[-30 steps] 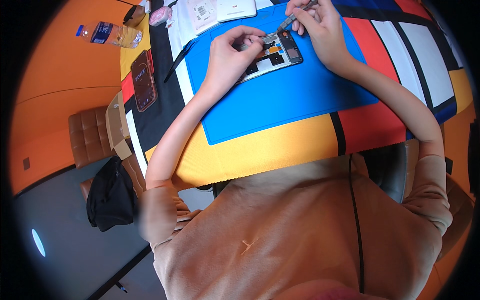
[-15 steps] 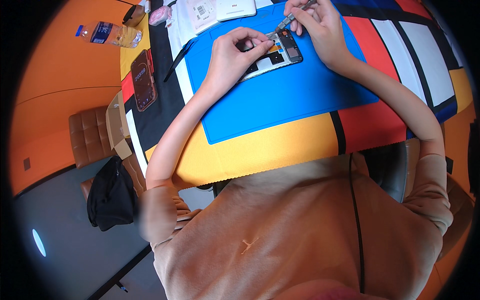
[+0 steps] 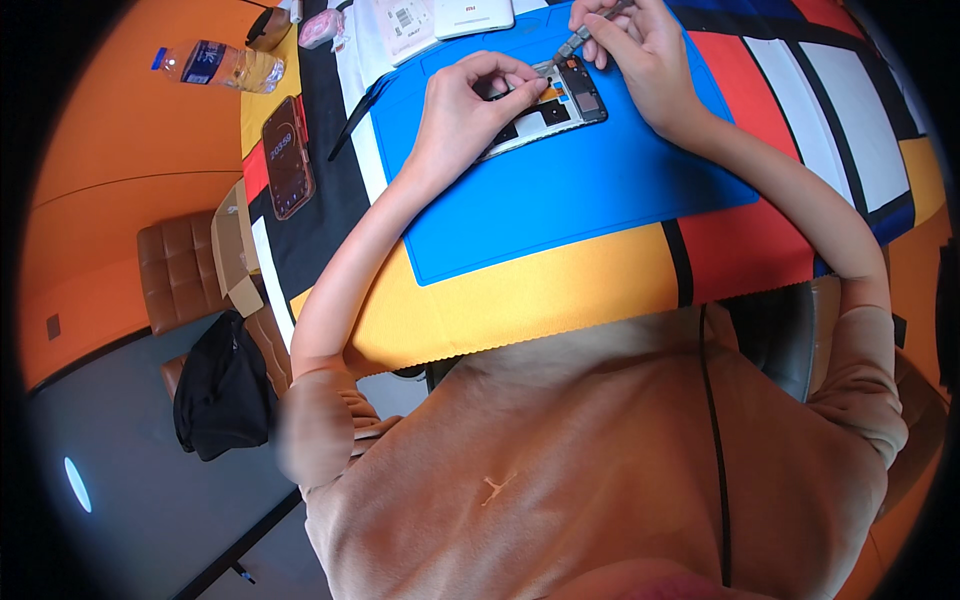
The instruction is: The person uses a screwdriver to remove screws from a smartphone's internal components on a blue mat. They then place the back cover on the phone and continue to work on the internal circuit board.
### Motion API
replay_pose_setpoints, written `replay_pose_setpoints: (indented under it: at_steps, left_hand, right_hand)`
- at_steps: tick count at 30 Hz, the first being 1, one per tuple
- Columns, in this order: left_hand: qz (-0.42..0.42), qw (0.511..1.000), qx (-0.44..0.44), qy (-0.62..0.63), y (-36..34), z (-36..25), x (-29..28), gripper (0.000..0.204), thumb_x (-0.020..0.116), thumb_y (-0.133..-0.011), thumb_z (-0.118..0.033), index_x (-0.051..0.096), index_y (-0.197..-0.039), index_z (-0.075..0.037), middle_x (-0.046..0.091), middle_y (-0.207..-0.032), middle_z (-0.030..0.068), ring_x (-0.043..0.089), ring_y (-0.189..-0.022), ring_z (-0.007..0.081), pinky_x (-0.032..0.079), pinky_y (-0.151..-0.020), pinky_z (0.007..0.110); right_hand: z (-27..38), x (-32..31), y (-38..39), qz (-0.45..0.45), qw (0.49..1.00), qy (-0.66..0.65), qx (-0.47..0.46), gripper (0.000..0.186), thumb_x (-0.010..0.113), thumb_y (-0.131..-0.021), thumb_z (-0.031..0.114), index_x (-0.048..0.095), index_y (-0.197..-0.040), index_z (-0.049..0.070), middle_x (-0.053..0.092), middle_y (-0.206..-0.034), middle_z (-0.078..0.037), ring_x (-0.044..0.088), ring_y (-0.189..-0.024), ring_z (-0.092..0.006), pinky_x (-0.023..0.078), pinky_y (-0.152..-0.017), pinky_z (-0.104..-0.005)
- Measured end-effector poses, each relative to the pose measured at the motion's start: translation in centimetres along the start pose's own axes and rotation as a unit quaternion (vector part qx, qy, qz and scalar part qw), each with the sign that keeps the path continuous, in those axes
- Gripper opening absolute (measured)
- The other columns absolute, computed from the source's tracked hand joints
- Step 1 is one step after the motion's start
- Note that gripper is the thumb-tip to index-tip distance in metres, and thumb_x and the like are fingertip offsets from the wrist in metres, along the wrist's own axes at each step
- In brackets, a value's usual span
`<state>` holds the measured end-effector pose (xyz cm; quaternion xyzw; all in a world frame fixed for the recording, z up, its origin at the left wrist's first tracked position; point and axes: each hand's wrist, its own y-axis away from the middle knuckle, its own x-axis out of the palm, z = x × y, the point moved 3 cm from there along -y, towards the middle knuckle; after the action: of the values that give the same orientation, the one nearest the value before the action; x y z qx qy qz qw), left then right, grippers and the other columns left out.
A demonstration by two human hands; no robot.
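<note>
An opened smartphone with bare inner parts lies on a blue work mat. Over its left part sits my left hand, thumb and index finger pinched together near an orange-yellow strip inside the phone. Whatever is between those fingertips is too small to make out. My right hand grips a slim grey screwdriver, slanted with its tip down at the phone's far edge, close to the left fingertips. The phone's left end is partly hidden under my left hand.
A white phone back cover and a labelled white packet lie beyond the mat. A black strap-like item rests at its left edge. Farther left are a phone with a lit screen, a water bottle and a pink bundle.
Both hands keep nearly the same place over the phone. The screwdriver has shifted very slightly; the whole view has moved a little.
</note>
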<state>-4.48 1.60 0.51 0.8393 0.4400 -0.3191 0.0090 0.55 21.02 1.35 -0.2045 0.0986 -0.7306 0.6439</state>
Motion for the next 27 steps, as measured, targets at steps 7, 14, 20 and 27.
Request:
replay_pose_setpoints:
  at_steps: [7,14,20,27]
  left_hand:
    - [-0.007,1.0,-0.006,0.023,0.0,0.0,0.1,0.025,0.08,-0.089,-0.019,0.078,-0.109,-0.005,0.072,-0.086,0.0036,0.057,-0.074,0.0062,0.048,-0.066,0.021]
    - [0.001,0.993,0.071,-0.094,0.2,-1.0,0.2,0.027,0.072,-0.091,-0.008,0.075,-0.118,-0.002,0.068,-0.085,0.0007,0.057,-0.077,0.008,0.05,-0.073,0.023]
    - [-0.006,0.981,0.087,-0.172,0.3,-1.6,0.8,0.03,0.073,-0.088,-0.017,0.075,-0.115,-0.003,0.063,-0.078,0.0051,0.055,-0.075,0.0197,0.044,-0.076,0.037]
    - [0.046,0.971,0.104,-0.212,0.5,-2.3,0.7,0.039,0.077,-0.086,-0.024,0.073,-0.121,-0.005,0.051,-0.072,0.0023,0.049,-0.076,0.0184,0.044,-0.076,0.035]
  right_hand:
    - [0.2,-0.7,-0.4,-0.011,0.995,0.058,-0.075,0.01,0.051,-0.103,0.004,0.044,-0.11,0.008,0.058,-0.094,-0.003,0.051,-0.073,-0.0052,0.044,-0.067,-0.0195]
    - [-0.9,-0.8,-1.2,0.027,0.978,0.128,-0.165,0.008,0.046,-0.106,0.004,0.044,-0.114,0.005,0.055,-0.091,-0.004,0.05,-0.076,-0.0081,0.044,-0.069,-0.0225]
    - [-0.8,-0.7,-1.2,0.034,0.974,0.165,-0.153,0.008,0.045,-0.105,0.003,0.044,-0.113,0.003,0.054,-0.09,-0.006,0.053,-0.078,-0.011,0.045,-0.072,-0.0249]
    - [-0.4,-0.7,-1.2,0.029,0.971,0.18,-0.152,0.007,0.046,-0.105,0.004,0.045,-0.112,0.003,0.053,-0.087,-0.006,0.053,-0.075,-0.012,0.045,-0.069,-0.0258]
